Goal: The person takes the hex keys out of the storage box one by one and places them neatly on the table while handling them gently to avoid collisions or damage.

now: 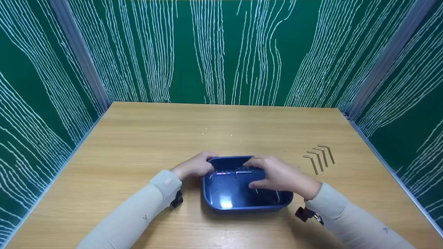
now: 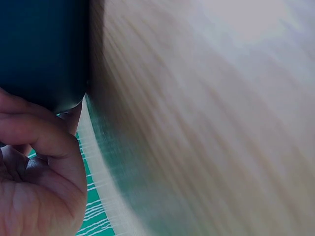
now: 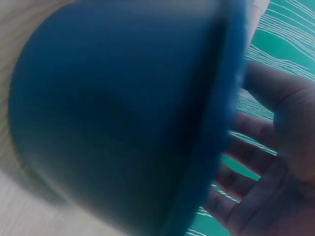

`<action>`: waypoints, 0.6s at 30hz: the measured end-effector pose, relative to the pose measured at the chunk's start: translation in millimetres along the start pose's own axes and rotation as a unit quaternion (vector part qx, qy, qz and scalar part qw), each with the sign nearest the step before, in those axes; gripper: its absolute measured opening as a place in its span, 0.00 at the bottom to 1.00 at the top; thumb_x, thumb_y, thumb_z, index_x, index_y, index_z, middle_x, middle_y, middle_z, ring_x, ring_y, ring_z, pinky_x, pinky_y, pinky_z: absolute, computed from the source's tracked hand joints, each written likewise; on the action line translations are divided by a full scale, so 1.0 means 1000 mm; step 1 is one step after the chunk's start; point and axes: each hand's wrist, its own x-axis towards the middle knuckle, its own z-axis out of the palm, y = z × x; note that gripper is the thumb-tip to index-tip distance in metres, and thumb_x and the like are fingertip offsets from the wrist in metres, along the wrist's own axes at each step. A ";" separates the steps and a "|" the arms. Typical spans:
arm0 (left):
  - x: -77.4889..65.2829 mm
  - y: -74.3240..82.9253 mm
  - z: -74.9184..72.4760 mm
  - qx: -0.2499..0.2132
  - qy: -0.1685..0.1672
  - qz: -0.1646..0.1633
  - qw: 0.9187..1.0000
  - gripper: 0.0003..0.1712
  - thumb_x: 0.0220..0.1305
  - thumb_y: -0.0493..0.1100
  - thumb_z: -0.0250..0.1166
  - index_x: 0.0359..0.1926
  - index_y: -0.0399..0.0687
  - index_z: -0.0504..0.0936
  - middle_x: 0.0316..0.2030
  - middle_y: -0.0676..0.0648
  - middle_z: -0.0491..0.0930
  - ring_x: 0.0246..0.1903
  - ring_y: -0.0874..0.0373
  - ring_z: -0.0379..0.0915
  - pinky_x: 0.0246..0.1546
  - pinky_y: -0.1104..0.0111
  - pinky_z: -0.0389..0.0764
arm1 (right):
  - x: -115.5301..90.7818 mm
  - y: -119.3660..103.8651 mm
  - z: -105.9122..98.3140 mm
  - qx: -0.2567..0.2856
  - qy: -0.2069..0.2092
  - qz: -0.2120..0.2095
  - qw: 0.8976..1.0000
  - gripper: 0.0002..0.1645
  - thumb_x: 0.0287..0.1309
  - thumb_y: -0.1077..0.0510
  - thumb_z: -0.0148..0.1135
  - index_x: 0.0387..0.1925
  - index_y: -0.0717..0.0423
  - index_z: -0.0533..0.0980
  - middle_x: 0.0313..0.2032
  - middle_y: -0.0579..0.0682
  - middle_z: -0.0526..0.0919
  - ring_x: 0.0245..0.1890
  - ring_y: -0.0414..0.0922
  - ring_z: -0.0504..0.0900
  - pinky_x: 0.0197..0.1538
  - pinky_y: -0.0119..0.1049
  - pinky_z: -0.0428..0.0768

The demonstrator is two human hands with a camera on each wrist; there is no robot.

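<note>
A deep blue rectangular bin (image 1: 225, 193) with rounded corners stands on the table. At its back left corner my left hand (image 1: 200, 166) grips the rim; the left wrist view shows curled fingers (image 2: 54, 132) against the outer wall. My right hand (image 1: 277, 173) reaches over the right side into the bin, thumb and fingers spread apart. In the right wrist view the bin wall (image 3: 113, 108) hides part of the fingers (image 3: 246, 152). A thin shiny L-shaped line (image 1: 244, 172) shows inside, by a dark speckled strip; I cannot tell what either is.
Several L-shaped hex keys (image 1: 321, 160) lie side by side on the wooden table (image 1: 155, 131), right of the bin. Tiny pale specks (image 1: 231, 135) dot the table behind it. Green walls with white lines (image 1: 207, 52) enclose the back and sides.
</note>
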 end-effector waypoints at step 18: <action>0.003 -0.003 0.000 0.009 0.004 0.012 1.000 0.22 0.57 0.27 0.56 0.51 0.40 0.86 0.38 0.48 0.80 0.31 0.57 0.74 0.27 0.72 0.75 | 0.013 0.002 0.023 -0.028 -0.068 0.020 0.997 0.31 0.65 0.53 0.77 0.65 0.63 0.81 0.63 0.61 0.86 0.65 0.61 0.84 0.70 0.61 0.80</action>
